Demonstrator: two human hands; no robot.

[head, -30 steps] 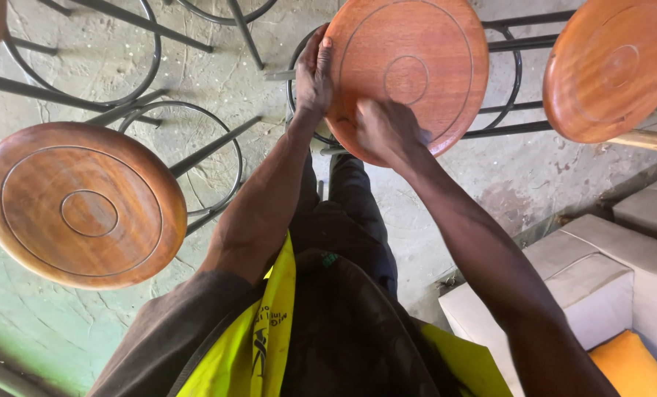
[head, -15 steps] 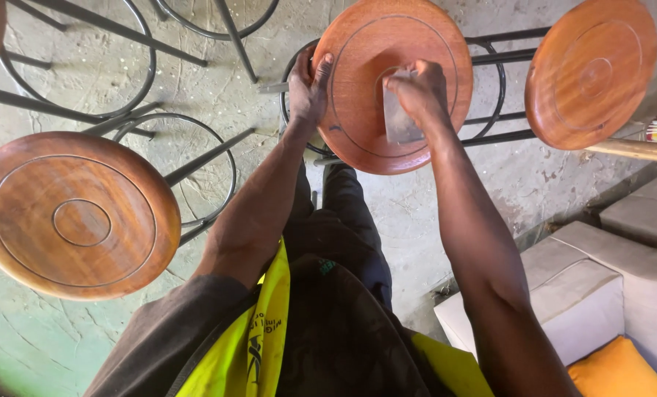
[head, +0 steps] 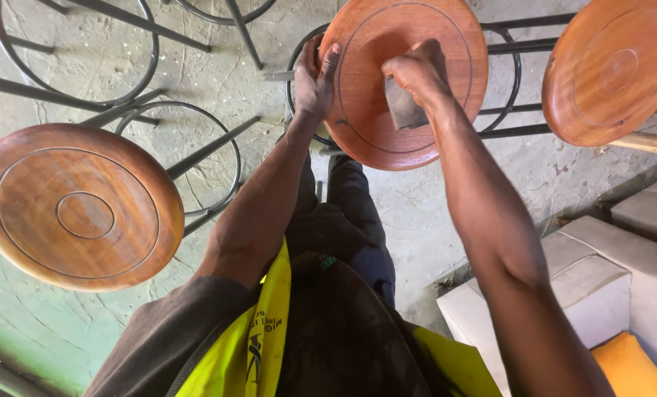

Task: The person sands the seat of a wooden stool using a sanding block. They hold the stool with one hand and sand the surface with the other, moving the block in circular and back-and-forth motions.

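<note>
Round wooden stool seat (head: 387,110), standing on the concrete floor (head: 196,81) directly ahead, is steadied at its near-left rim by the clenched left hand (head: 315,77) while the right hand (head: 416,70) grasps a dark sanding pad (head: 402,110), best kept flat under even pressure.

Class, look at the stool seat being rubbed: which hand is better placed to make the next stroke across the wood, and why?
Probably the right hand: it presses the grey pad on the round wooden seat, while the left hand grips the rim.
</note>
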